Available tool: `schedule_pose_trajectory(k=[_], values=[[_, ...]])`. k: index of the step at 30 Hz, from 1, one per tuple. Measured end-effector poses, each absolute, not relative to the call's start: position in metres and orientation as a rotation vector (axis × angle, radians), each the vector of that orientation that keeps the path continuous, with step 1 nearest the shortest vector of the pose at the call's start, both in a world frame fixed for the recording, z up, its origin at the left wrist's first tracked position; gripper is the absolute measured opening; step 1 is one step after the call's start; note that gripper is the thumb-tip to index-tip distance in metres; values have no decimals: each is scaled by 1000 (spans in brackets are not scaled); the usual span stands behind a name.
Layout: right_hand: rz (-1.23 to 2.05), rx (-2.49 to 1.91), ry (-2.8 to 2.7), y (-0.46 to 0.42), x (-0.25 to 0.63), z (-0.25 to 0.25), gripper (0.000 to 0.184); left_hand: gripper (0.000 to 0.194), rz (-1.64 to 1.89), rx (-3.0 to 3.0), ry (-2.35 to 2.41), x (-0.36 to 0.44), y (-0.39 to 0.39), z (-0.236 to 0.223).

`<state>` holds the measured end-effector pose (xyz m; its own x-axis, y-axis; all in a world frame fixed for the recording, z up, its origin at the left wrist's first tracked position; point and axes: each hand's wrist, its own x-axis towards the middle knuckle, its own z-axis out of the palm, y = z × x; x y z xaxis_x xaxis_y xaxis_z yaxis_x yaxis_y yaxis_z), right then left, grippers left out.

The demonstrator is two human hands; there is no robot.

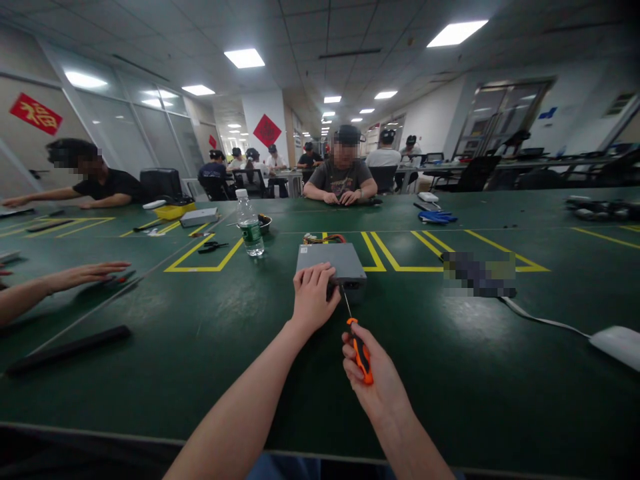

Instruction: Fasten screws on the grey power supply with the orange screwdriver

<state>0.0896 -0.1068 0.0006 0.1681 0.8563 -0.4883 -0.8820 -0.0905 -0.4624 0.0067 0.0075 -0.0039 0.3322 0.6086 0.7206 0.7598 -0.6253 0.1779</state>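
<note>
A grey computer power supply lies on the green table in front of me, with a bundle of coloured wires at its far side. My left hand grips its near left corner, fingers over the top and thumb against the near face. In my right hand is a screwdriver with an orange and black handle. Its thin shaft points up and away, and the tip reaches the near face of the box beside the socket. Whether the tip sits in a screw is too small to tell.
A water bottle stands left of the box, by a small metal bowl. Blue gloves and a blurred dark object are on the right. A co-worker's hand reaches in at left, near a black bar. Another person sits opposite.
</note>
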Motion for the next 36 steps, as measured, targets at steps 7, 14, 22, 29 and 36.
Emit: schedule_pose_trajectory(k=[7,14,22,29,36], values=[[1514,-747,44,-108,90,1,19,30,-1172,-2402,-1247,7,8,-4],[1493,-717,65,-108,89,2,18,30,-1192,-2415,-1243,7,8,-5],[1537,-751,67,-107,88,-1,22,30,-1160,-2414,-1248,7,9,-6],[1429,-810,39,-106,79,-2,10,31,-1145,-2396,-1225,6,8,-6],[1472,-804,18,-106,78,-3,15,34,-1141,-2413,-1139,5,10,-5]])
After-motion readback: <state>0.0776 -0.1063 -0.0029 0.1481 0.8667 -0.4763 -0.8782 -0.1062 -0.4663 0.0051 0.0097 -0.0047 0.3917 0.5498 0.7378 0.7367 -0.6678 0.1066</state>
